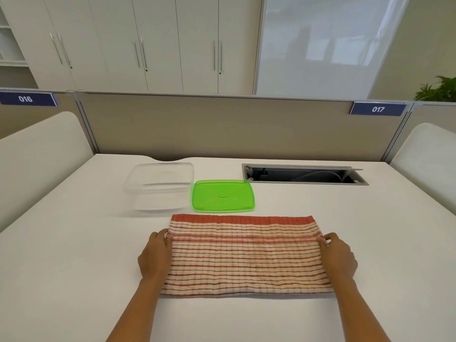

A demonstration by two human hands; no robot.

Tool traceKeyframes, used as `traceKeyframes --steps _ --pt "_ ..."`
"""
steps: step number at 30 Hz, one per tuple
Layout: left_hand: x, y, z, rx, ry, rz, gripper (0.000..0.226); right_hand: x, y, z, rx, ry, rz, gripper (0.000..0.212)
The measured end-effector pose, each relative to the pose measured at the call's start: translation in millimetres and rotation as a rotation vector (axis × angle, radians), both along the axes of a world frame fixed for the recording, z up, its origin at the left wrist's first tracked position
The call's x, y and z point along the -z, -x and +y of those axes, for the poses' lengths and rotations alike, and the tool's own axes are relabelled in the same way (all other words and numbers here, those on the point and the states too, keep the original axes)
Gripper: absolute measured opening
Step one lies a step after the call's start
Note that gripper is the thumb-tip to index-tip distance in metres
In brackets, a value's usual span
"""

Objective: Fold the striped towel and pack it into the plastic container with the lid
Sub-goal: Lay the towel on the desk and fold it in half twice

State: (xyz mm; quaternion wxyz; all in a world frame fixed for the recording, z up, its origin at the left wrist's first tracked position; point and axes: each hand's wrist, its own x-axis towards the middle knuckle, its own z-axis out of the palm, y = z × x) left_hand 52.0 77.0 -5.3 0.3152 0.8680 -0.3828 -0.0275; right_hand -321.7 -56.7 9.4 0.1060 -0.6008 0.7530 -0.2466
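Towel [244, 255] first: the red-and-cream striped cloth lies flat on the white table [74, 255] as a wide rectangle, its solid red band along the far edge, its near edge toward the person. The left hand [154, 255] sits at the left short edge and the right hand [339, 255] at the right short edge; each pinches the cloth between thumb and fingertips about a third of the way down from the far edge, fingers closed narrowly on the fabric, palms resting alongside the towel.

Just beyond the towel's far edge lies the green lid [223, 195], flat on the table and close to the cloth (whether they touch cannot be told). To the lid's left, just beside it, stands the clear plastic container [159, 186], open and with nothing visible inside.

Farther right on the table is an open cable hatch [304, 174]. Behind runs a beige partition [222, 124] carrying blue number signs, 016 [26, 99] and 017 [377, 109].
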Motion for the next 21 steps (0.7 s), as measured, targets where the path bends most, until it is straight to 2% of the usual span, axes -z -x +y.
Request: traceKeyframes --steps 3,6,10,14,21 --pt "0.4 -2.0 -1.8 0.018 0.042 0.079 0.032 -21.7 -5.9 -2.7 -0.028 0.017 -0.047 0.031" --pt "-1.1 -4.2 -3.5 0.049 0.15 0.209 0.032 -52.9 -21.7 -8.1 -0.149 0.01 -0.115 0.033" --pt "-2.7 -6.0 -4.4 0.081 0.274 0.357 0.029 -92.7 -50.2 -12.3 -0.366 -0.055 -0.237 0.02" --pt "-2.9 -11.4 -4.5 0.063 0.274 0.45 0.03 -118.9 -90.2 -10.5 -0.523 -0.078 -0.279 0.014" --pt "-2.0 -20.1 -4.2 0.095 0.24 0.558 0.024 -118.7 -173.4 8.9 -0.681 -0.105 -0.306 0.024"
